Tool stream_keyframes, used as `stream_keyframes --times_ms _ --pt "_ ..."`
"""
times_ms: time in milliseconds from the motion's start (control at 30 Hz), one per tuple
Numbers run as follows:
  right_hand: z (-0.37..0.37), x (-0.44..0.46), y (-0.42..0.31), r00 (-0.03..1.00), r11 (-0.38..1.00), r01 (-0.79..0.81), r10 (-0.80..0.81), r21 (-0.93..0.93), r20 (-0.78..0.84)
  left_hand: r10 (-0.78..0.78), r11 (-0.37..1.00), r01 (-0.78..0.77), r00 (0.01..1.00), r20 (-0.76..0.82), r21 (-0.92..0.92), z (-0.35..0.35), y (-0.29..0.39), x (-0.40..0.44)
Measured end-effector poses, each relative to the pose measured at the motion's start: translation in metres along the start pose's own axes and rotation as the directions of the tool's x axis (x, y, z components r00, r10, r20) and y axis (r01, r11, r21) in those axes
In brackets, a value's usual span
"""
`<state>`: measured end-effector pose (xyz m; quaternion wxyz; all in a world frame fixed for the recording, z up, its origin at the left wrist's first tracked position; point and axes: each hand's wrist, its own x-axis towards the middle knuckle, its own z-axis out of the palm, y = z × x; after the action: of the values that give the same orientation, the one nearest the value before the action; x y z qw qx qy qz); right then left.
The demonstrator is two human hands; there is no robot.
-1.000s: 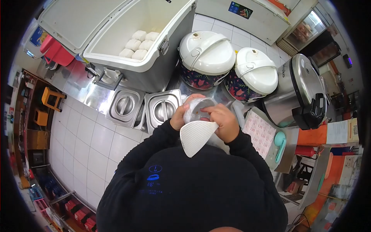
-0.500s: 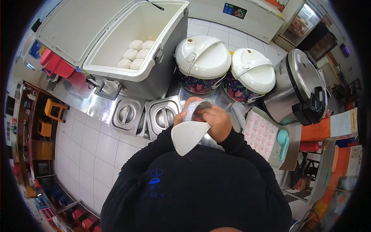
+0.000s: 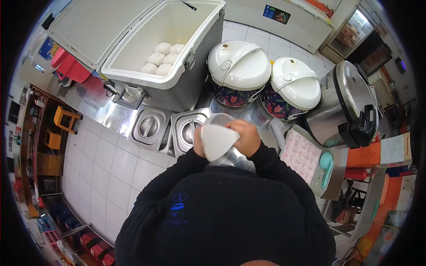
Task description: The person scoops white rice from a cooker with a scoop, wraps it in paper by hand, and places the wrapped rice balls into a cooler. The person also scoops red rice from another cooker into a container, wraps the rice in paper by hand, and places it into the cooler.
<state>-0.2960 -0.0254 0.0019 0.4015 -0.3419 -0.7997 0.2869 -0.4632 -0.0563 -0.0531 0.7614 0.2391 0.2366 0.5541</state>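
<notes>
The white paddle (image 3: pixel 217 144) overlaps the clear cup (image 3: pixel 220 119), above the counter (image 3: pixel 119 119). The right hand (image 3: pixel 248 136) pinches the paddle's edge; the left hand's (image 3: pixel 198 142) grip is hidden. Work appears partway; the cup's fill is unreadable.

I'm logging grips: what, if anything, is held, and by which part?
The right hand grips the white rice paddle at its right end. The left hand seems to cup the clear bowl by its side.
</notes>
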Motion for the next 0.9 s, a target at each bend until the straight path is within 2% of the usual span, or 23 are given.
stream_keyframes --times_ms 33,67,133,167,200,233,267,333,400,433,467,533,600,633,667,700,733,800,867,900 --pt "0.001 0.006 -0.004 0.997 0.996 -0.045 0.049 0.081 -0.056 0.010 0.991 -0.011 1.000 -0.007 -0.137 -0.005 -0.005 0.002" --pt "-0.001 0.015 -0.008 0.998 0.994 -0.017 0.024 0.105 -0.064 0.013 0.963 -0.016 1.000 -0.012 -0.271 -0.009 -0.010 0.004" --pt "0.006 0.034 -0.021 0.993 0.972 0.080 -0.060 0.219 -0.098 0.038 0.966 -0.045 0.999 -0.031 -0.254 0.002 -0.006 0.000" --pt "0.012 0.042 -0.033 0.990 0.968 0.138 -0.130 0.208 -0.050 0.030 0.968 -0.040 0.998 -0.046 -0.248 0.003 -0.006 -0.006" --pt "0.023 0.050 -0.040 0.963 0.947 0.195 -0.234 0.255 0.133 0.019 0.970 -0.032 0.998 -0.057 -0.242 0.002 -0.006 -0.011" --pt "0.025 0.055 -0.059 0.896 0.907 0.135 -0.283 0.399 0.342 0.000 0.973 -0.015 0.998 -0.065 -0.232 0.001 -0.007 -0.016" --pt "0.036 0.054 -0.061 0.821 0.893 0.138 -0.345 0.428 0.454 -0.016 0.974 0.000 0.998 -0.068 -0.228 -0.003 -0.010 -0.017" --pt "0.036 0.051 -0.059 0.843 0.872 0.295 -0.430 0.391 0.322 -0.048 0.971 0.028 0.996 -0.081 -0.238 -0.008 -0.019 -0.012" --pt "0.010 0.046 -0.031 0.953 0.953 0.207 -0.248 0.223 0.175 -0.071 0.964 0.046 0.994 -0.088 -0.264 -0.007 -0.026 -0.004" --pt "-0.007 0.046 -0.014 0.981 0.977 0.185 -0.190 0.102 0.035 -0.081 0.955 0.053 0.993 -0.084 -0.291 -0.006 -0.028 0.003" --pt "-0.028 0.045 -0.010 0.997 0.991 0.001 0.009 0.134 -0.071 -0.090 0.947 0.061 0.993 -0.077 -0.317 -0.003 -0.028 0.006" --pt "-0.061 0.041 -0.002 0.951 0.967 -0.152 0.200 0.204 -0.237 -0.073 0.914 0.020 0.991 -0.114 -0.405 -0.004 -0.019 0.005" --pt "-0.097 0.033 0.023 0.916 0.975 -0.218 0.216 0.033 -0.339 -0.053 0.881 -0.047 0.979 -0.197 -0.471 -0.016 -0.013 0.002" --pt "-0.117 0.031 0.050 0.926 0.974 -0.113 0.031 -0.197 -0.377 -0.019 0.825 -0.152 0.955 -0.296 -0.545 -0.015 -0.002 0.001" --pt "-0.134 0.031 0.078 0.916 0.921 -0.127 -0.033 -0.367 -0.401 0.065 0.796 -0.238 0.947 -0.314 -0.556 -0.011 0.010 -0.003" --pt "-0.148 0.029 0.106 0.904 0.839 -0.153 -0.094 -0.522 -0.416 0.123 0.716 -0.185 0.983 -0.140 -0.673 -0.020 0.020 -0.003" --pt "-0.160 0.025 0.137 0.922 0.726 -0.284 0.029 -0.626 -0.386 0.192 0.633 -0.101 0.981 0.030 -0.768 -0.030 0.031 -0.003" --pt "-0.154 0.025 0.146 0.841 0.573 -0.534 0.282 -0.622 -0.462 0.238 0.557 -0.111 0.971 0.029 -0.823 -0.035 0.049 -0.003" --pt "-0.141 0.035 0.124 0.733 0.431 -0.675 0.490 -0.599 -0.472 0.277 0.571 -0.140 0.960 0.029 -0.809 -0.046 0.057 -0.006" --pt "-0.139 0.030 0.141 0.750 0.482 -0.660 0.469 -0.577 -0.466 0.285 0.590 -0.158 0.958 0.021 -0.792 -0.056 0.060 -0.007"
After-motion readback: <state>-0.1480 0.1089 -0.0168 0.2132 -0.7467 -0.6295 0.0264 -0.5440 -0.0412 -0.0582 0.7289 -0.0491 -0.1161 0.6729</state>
